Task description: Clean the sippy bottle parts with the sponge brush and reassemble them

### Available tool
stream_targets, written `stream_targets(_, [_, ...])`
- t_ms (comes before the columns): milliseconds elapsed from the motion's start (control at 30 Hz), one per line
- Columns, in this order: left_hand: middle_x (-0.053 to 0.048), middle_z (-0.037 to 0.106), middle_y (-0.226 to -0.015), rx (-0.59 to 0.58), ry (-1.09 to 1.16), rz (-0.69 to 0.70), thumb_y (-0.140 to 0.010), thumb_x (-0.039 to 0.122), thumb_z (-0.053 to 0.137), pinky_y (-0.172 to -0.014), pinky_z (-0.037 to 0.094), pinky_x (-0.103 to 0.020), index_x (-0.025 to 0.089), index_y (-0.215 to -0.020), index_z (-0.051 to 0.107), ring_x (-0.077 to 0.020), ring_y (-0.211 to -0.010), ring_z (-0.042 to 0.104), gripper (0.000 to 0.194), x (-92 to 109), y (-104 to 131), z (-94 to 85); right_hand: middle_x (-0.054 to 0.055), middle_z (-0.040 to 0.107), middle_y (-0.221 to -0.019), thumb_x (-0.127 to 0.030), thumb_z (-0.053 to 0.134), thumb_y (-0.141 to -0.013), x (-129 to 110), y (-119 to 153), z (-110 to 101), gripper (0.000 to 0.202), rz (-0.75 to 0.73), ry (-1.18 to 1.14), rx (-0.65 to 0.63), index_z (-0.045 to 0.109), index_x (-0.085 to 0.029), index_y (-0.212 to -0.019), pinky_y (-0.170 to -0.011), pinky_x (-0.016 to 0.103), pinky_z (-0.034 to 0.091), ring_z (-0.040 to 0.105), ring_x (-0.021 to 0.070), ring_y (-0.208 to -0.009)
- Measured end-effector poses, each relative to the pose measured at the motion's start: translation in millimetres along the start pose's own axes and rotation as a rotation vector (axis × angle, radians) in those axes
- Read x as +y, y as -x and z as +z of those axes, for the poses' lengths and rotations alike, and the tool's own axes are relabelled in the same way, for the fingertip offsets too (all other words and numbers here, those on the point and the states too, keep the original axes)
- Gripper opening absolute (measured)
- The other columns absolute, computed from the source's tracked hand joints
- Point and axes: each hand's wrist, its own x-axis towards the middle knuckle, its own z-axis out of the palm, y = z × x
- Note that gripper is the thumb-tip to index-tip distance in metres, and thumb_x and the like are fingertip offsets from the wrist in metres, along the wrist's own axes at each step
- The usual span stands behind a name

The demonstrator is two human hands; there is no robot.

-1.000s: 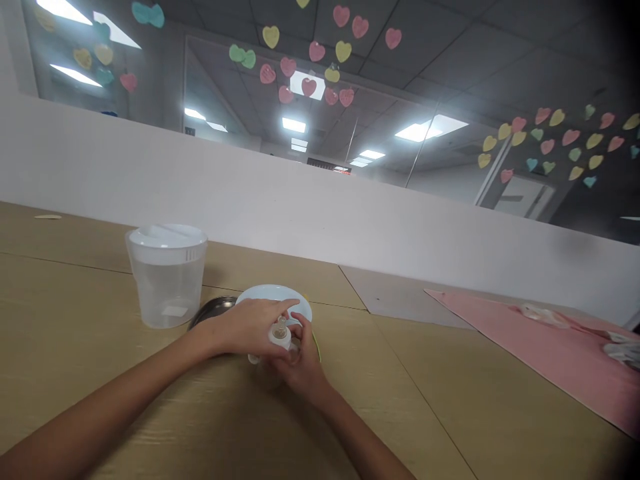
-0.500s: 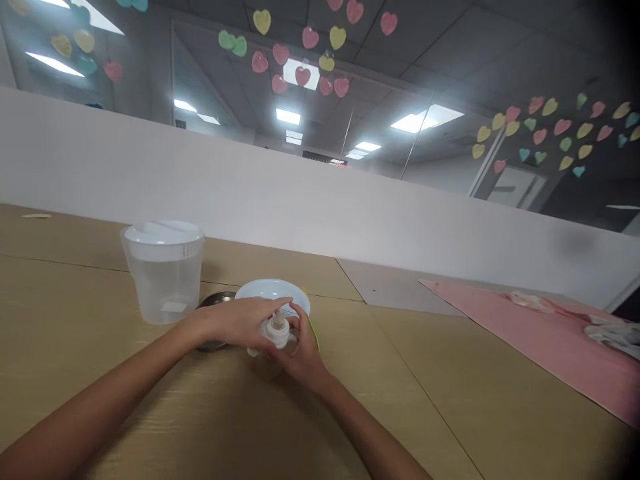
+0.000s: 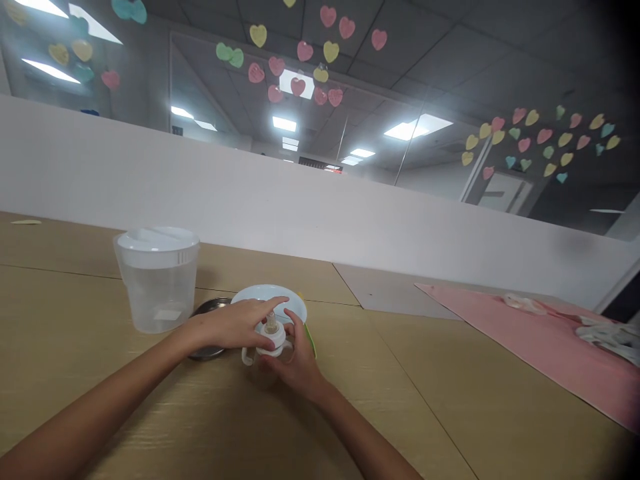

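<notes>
A small bottle (image 3: 273, 337) with a white collar, a clear nipple on top and white side handles stands upright between my two hands. From the left, my left hand (image 3: 239, 323) has its thumb against the collar and its fingers reaching over behind the nipple. My right hand (image 3: 300, 361) is wrapped round the right side of the bottle, its thumb low at the front. The lower body of the bottle is mostly hidden. Behind the hands sits a light blue bowl (image 3: 270, 291), and a round metal dish (image 3: 210, 307) is partly covered by my left wrist.
A clear plastic pitcher (image 3: 159, 287) with a white lid stands at the left. Something green (image 3: 311, 341) shows beside the bowl. A pink mat (image 3: 520, 340) with whitish cloth (image 3: 607, 333) on it lies at the right. A low white wall (image 3: 310, 213) borders the wooden table (image 3: 390, 413).
The view has shifted slightly. My left thumb now presses on the collar's front, its fingers lie a little apart from my right fingertips, and more of the bottle's collar and left handle shows.
</notes>
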Motion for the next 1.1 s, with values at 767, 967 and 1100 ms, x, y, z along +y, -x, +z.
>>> stream_targets(767, [-0.008,0.048,-0.129,0.157,0.052,0.063,-0.069,0.026,0.056,-0.090,0.042,-0.034,0.025,-0.143,0.022,-0.0266,-0.116,0.047,0.082,14,-4,12.5,0.006,0.059,-0.118,-0.027,0.071,-0.069,-16,-4,-5,0.063,-0.163,0.062,-0.050,0.043,-0.025,-0.126,-0.085,0.035,0.048,0.057,0.0226,-0.103])
stream_targets(967, [-0.009,0.044,-0.134,0.209,-0.036,0.109,-0.067,0.021,0.055,-0.091,0.042,-0.036,0.025,-0.141,0.025,-0.0270,-0.119,0.045,0.080,18,-5,14.5,0.006,0.057,-0.121,-0.028,0.070,-0.071,-17,-5,-6,0.065,-0.162,0.051,-0.067,0.040,-0.024,-0.128,-0.091,0.037,0.046,0.056,0.0228,-0.107])
stream_targets(1100, [-0.007,0.048,-0.128,0.208,0.060,0.089,-0.065,0.018,0.056,-0.086,0.045,-0.033,0.026,-0.142,0.024,-0.0241,-0.109,0.051,0.084,17,-4,10.5,0.006,0.057,-0.122,-0.027,0.070,-0.072,-19,-5,-7,0.066,-0.157,0.031,-0.082,0.039,-0.025,-0.130,-0.091,0.038,0.046,0.055,0.0234,-0.108])
